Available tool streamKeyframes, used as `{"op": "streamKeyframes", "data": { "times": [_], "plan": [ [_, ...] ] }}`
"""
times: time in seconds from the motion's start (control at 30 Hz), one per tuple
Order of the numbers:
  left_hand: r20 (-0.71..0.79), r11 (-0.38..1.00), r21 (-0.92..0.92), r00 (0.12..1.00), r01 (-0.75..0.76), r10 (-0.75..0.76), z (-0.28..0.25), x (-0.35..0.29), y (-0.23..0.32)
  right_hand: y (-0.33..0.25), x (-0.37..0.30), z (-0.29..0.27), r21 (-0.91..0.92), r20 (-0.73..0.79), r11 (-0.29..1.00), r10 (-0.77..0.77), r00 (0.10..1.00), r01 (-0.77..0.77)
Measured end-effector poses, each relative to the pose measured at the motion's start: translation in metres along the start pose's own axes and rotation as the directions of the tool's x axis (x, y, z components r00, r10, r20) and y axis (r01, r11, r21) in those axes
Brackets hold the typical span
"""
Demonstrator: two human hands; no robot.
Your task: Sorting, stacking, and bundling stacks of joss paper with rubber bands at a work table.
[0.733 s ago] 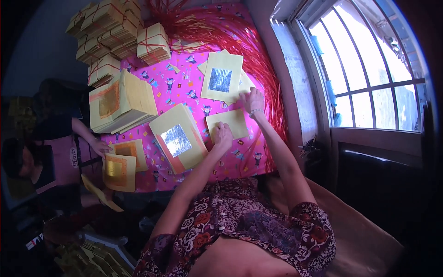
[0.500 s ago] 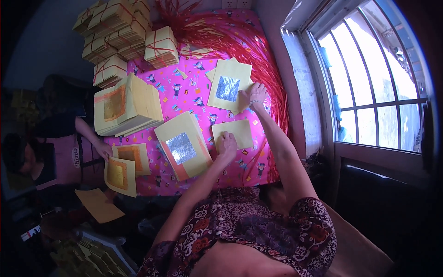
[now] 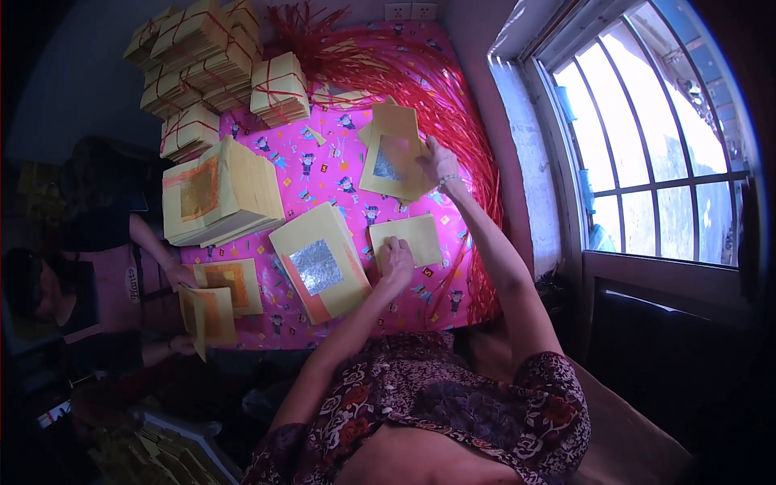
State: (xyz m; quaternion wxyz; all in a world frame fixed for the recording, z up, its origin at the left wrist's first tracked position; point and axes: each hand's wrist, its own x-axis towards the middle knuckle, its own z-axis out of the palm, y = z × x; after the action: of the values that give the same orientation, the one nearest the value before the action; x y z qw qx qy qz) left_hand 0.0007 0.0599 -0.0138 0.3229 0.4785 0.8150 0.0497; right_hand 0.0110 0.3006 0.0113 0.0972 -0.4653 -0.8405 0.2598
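- Across the pink worktop (image 3: pixel 327 190), the work looks part done.
- Largest, the heaped paper bundles (image 3: pixel 191 36) at far left are already tied with red strips.
- Nearer, a tall stack (image 3: pixel 242 190) remains untied.
- Mid-worktop, a silver-square pile (image 3: pixel 323 234) lies loose, also untied.
- Right hand (image 3: pixel 440 166) touches the edge of a silver-square sheet (image 3: pixel 392 129); whether pinched, I cannot tell.
- Left hand (image 3: pixel 396 260), fingers curled, rests on a small plain sheet (image 3: pixel 420 238); grip unclear.
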Motion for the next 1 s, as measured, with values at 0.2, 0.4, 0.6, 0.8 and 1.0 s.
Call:
{"op": "streamKeyframes", "data": {
  "times": [0.2,0.4,0.6,0.8,1.0],
  "plan": [
    [0.038,0.987,-0.150,0.998,0.056,-0.051,-0.013,-0.003,-0.001,-0.055,-0.019,-0.068,-0.251,0.039,0.928,-0.274,0.961,0.275],
    [-0.491,0.878,-0.411,0.871,-0.247,0.015,-0.041,-0.017,-0.010,-0.095,-0.054,-0.111,-0.238,0.004,0.913,-0.340,0.940,0.332],
    [-0.447,0.358,-0.880,0.797,-0.311,-0.407,-0.104,-0.018,-0.027,-0.124,-0.108,-0.165,0.028,0.006,0.933,-0.360,0.933,0.360],
    [-0.323,-0.185,-0.914,0.924,-0.361,-0.206,-0.130,-0.038,-0.070,-0.120,-0.149,-0.128,0.530,0.039,0.806,-0.335,0.942,0.264],
    [-0.270,0.336,-0.928,0.914,-0.162,-0.304,-0.086,-0.094,-0.135,-0.093,-0.198,-0.023,0.867,0.103,0.499,-0.202,0.974,0.012]
  ]
}}
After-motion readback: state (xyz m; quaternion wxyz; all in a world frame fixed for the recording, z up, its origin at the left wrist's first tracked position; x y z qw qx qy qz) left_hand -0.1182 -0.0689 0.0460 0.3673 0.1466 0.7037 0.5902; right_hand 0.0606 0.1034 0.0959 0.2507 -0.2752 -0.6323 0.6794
